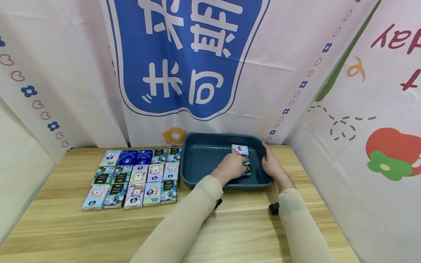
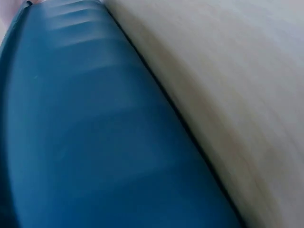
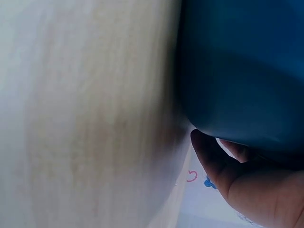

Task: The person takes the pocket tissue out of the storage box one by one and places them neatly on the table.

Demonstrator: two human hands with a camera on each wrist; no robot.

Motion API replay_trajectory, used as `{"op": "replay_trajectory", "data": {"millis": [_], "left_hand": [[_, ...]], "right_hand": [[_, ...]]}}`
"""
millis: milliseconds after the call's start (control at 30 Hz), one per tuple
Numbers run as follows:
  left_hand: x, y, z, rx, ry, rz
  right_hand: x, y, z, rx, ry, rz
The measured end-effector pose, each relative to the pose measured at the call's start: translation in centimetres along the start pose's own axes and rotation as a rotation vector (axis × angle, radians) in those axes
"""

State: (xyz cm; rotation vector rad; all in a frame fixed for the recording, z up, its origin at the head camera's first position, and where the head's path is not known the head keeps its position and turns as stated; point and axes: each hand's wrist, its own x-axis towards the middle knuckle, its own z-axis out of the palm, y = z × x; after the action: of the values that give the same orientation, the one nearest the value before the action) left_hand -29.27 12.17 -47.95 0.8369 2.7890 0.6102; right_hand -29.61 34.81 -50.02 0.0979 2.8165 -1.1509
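Note:
Inside the blue basin, my left hand reaches from the left over a dark floral tissue pack. Its fingers sit at the far and left sides of that pack, pinching it and hiding part of it. Just beyond lies a pale blue tissue pack, close to the fingertips. My right hand rests against the basin's right end, fingers along the rim. From the right wrist, the same hand touches the outer wall of the basin near a rounded corner. The left wrist view holds only the basin's outer side and tabletop.
Left of the basin, several tissue packs lie in three rows on the wooden table: dark floral, plain blue and pastel cartoon ones. A printed cloth hangs close behind the basin. Another printed cloth borders the table's right side.

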Motion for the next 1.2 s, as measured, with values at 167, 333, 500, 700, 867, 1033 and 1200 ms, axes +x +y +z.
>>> {"op": "replay_trajectory", "data": {"millis": [167, 333, 500, 700, 867, 1033, 1200], "left_hand": [[-1.3, -0.8, -1.0, -0.047, 0.03, -0.012], [-2.6, -1.2, -2.0, -0.073, 0.065, -0.017], [-4.0, -1.4, -3.1, -0.089, 0.089, -0.021], [-5.8, -1.9, -4.9, -0.087, 0.099, -0.024], [-7.8, -2.5, -6.3, -0.079, 0.125, 0.002], [-9.3, -3.2, -7.2, -0.088, 0.144, 0.005], [-10.6, -3.9, -7.9, -0.109, 0.143, -0.004]], "right_hand": [[-0.4, -0.6, 0.0, -0.038, 0.002, 0.01], [-0.4, -0.7, 0.0, -0.03, -0.014, 0.025], [-0.3, -0.6, 0.1, -0.018, -0.017, 0.042], [-0.5, -0.9, 0.0, -0.009, -0.015, 0.047], [-0.7, -1.1, -0.1, -0.006, -0.017, 0.052], [-0.7, -1.0, -0.1, -0.005, -0.022, 0.055], [-0.9, -1.2, -0.1, -0.012, -0.023, 0.05]]}}
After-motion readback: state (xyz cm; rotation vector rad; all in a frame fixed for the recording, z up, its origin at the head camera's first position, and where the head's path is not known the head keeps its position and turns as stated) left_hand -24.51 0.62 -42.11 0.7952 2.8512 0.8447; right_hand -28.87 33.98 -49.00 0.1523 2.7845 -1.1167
